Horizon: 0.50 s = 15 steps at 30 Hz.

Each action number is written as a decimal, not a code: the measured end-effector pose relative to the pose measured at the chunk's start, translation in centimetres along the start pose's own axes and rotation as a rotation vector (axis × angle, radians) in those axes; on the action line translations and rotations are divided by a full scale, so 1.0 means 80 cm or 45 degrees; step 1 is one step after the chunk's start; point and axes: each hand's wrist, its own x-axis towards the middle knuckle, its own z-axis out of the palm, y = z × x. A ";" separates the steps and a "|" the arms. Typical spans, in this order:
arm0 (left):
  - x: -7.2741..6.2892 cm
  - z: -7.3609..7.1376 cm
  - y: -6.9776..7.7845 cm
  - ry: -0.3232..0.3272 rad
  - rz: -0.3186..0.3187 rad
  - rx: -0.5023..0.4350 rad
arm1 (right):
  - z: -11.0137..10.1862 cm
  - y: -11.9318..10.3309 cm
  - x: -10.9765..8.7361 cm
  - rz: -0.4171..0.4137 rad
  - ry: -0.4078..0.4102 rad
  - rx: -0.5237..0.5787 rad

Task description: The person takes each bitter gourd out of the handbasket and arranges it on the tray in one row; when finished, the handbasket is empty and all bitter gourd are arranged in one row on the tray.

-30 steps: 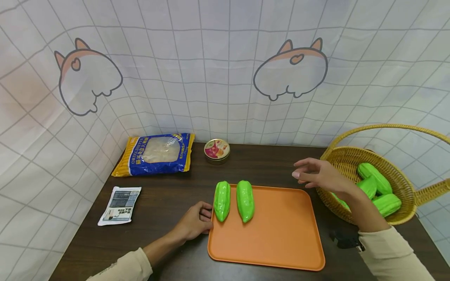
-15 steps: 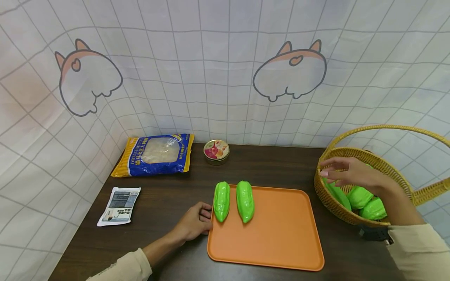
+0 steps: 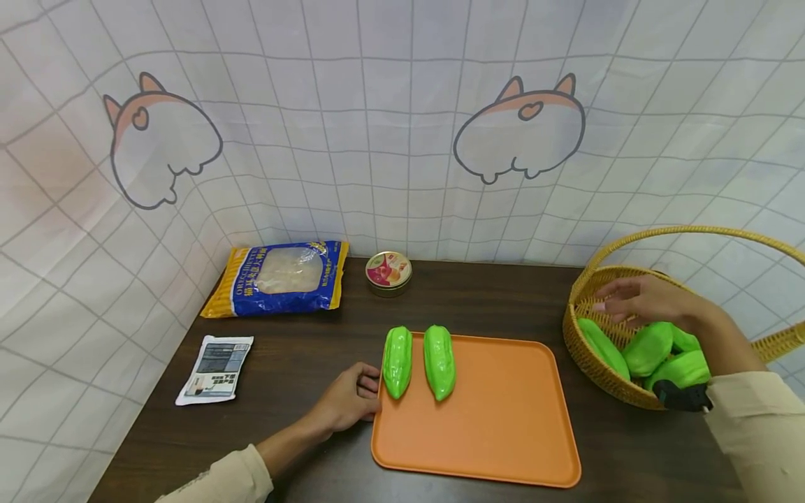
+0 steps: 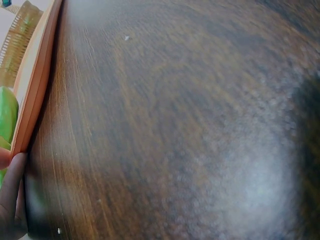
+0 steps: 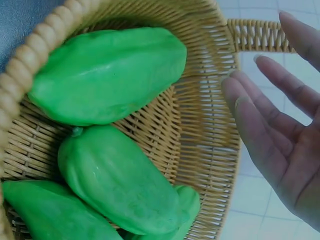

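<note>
At the left edge of an orange tray [image 3: 478,412], my left hand [image 3: 342,398] holds the rim, its fingertips [image 4: 16,170] at the edge in the left wrist view. Two long, glossy green fruits with ribbed sides, papaya-like, lie side by side on the tray: a left fruit [image 3: 397,362] and a right fruit [image 3: 439,362]. My right hand [image 3: 650,300] hovers over a wicker basket [image 3: 575,342], holding nothing, fingers loosely extended. Several similar green fruits lie in the basket, among them a fruit [image 5: 110,75] near the rim and a middle fruit [image 5: 120,180].
A blue and yellow pasta bag [image 3: 286,279] lies at the back left, with a small round tin [image 3: 388,271] to its right. A white packet [image 3: 215,370] lies at the left. The basket's tall handle [image 3: 692,229] arches above it. A tiled-pattern sheet [image 3: 377,140] hangs behind the table.
My right hand has moved right, from beside the basket's left rim to above its inside. My left hand, the tray and the two fruits on it have stayed put.
</note>
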 end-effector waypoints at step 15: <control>0.001 0.000 0.000 0.003 -0.003 -0.022 | -0.003 0.014 0.032 0.019 -0.160 0.003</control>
